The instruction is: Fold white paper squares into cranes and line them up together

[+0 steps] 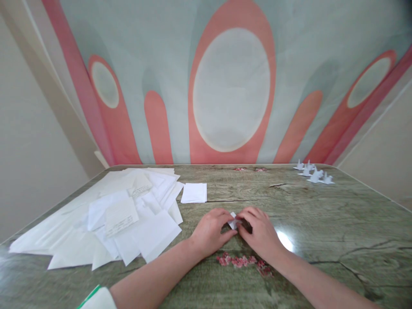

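A small piece of folded white paper (233,222) is held between my two hands, just above or on the wood-patterned table. My left hand (212,229) pinches its left side with thumb and fingertips. On the right side, my right hand (255,227) grips the paper the same way, fingers curled. Parts of the paper are hidden behind the fingertips, so its exact folds cannot be made out. Beyond my hands, slightly left, lies a neat stack of small white paper squares (194,193).
Loose white sheets (138,223), some with writing, spread in a pile across the left of the table (322,231). Several folded white paper birds (315,175) stand at the far right corner. A patterned wall covering (170,43) rises behind the table's back edge.
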A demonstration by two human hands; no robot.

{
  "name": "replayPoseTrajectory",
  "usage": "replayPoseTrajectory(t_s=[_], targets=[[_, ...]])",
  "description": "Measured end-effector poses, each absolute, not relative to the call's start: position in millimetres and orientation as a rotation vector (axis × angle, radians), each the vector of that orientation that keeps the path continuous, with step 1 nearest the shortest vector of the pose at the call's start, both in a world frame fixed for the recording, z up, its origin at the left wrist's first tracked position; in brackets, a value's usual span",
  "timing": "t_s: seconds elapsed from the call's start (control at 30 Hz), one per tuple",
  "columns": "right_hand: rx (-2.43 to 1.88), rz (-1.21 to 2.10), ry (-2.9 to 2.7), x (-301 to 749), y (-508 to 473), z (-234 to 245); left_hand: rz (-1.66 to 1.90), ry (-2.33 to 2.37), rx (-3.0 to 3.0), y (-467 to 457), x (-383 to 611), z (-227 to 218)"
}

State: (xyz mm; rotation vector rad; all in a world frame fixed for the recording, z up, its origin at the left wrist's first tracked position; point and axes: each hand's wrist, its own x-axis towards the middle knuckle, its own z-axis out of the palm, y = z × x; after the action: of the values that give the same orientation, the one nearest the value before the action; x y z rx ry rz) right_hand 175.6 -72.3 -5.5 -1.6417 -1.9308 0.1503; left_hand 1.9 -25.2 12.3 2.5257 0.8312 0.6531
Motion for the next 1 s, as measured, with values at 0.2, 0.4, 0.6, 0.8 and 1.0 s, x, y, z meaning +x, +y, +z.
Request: replayPoseTrajectory(t_s=[0.2, 0.4, 0.6, 0.8, 1.0], targets=[[-1.596, 0.153, -1.974, 177.1, -73.0, 0.3, 0.647, 0.846, 2.525, -25.2, 2.0, 12.4], [-1.588, 0.145, -1.919, 177.9, -71.1, -7.0, 0.683, 0.874, 2.52, -23.8, 1.5, 9.4], [-1.577, 0.163, -1.883, 178.9, -69.1, -11.6, 0.736, 0.858, 2.498, -23.7, 1.8, 7.0], [-1.564, 0.208, -1.85, 179.3, -70.4, -8.3, 0.753, 0.821, 2.442, -23.6, 2.7, 9.2], [-1.54, 0.233, -1.827, 179.5, -68.7, -9.1, 0.736, 0.807, 2.429, -21.5, 1.9, 7.0]])
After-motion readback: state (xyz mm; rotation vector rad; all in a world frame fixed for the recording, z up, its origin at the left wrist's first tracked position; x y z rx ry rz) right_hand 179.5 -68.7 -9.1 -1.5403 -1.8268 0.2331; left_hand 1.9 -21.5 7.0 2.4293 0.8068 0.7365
